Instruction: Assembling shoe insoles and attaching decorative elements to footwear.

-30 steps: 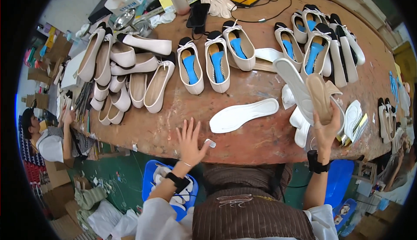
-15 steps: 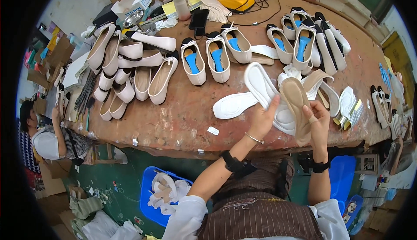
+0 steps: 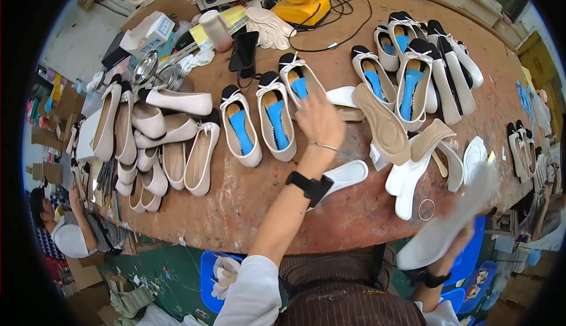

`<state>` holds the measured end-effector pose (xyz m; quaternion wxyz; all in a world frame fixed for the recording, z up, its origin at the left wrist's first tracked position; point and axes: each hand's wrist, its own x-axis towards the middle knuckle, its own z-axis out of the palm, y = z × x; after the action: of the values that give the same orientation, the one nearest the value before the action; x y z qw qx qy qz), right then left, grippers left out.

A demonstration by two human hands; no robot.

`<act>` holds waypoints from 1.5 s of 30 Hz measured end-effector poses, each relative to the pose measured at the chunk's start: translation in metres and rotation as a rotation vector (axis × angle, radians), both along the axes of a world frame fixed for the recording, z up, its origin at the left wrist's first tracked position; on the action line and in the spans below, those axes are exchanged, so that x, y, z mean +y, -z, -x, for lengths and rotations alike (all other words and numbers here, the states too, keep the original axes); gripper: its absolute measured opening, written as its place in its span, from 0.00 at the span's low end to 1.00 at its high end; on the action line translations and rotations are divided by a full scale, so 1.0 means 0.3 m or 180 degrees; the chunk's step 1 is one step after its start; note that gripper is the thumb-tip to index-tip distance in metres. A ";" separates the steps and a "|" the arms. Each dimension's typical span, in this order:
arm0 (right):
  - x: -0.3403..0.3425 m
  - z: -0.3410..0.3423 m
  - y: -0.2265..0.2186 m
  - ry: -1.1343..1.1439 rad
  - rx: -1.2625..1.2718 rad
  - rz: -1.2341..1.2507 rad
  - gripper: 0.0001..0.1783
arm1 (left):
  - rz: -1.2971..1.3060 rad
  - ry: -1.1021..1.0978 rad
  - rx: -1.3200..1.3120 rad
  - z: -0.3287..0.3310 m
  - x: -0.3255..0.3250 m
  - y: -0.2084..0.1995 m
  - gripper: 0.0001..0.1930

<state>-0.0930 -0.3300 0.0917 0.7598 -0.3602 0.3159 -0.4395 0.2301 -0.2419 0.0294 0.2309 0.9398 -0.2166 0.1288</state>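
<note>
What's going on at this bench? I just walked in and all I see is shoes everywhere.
A person is working at a round wooden table covered with cream flat shoes and loose insoles. Their left hand reaches out over the table toward a black-toed shoe with a blue insert; it is blurred, so whether it touches anything cannot be told. Their right hand, low at the table's edge, holds a white insole, also blurred. Another white insole lies flat by the left wrist. A second person sits at far left.

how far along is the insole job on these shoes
Done, it seems: black-toed shoes with blue insoles stand in rows. In hand: right hand holds a white insole, blurred; left hand reaches toward those shoes. Left: loose insoles and cream shoes without blue insoles.
</note>
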 end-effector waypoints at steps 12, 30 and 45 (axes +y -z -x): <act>0.077 -0.161 0.160 -0.1906 -0.0141 -0.1166 0.38 | 0.0269 0.1705 -0.0334 0.323 0.536 -0.178 0.05; 0.387 -0.195 0.233 -0.2656 0.1170 0.5430 0.15 | 0.0877 0.1608 0.0663 0.650 0.940 0.227 0.38; 0.560 -0.284 0.385 -0.3516 0.1199 0.4470 0.15 | 0.1683 0.1284 0.0884 0.681 0.911 0.312 0.74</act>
<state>-0.0079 -0.1621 -0.0239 0.4041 -0.9056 -0.1226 -0.0384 0.0256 0.0314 -0.0641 0.5140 0.7944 -0.3235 0.0032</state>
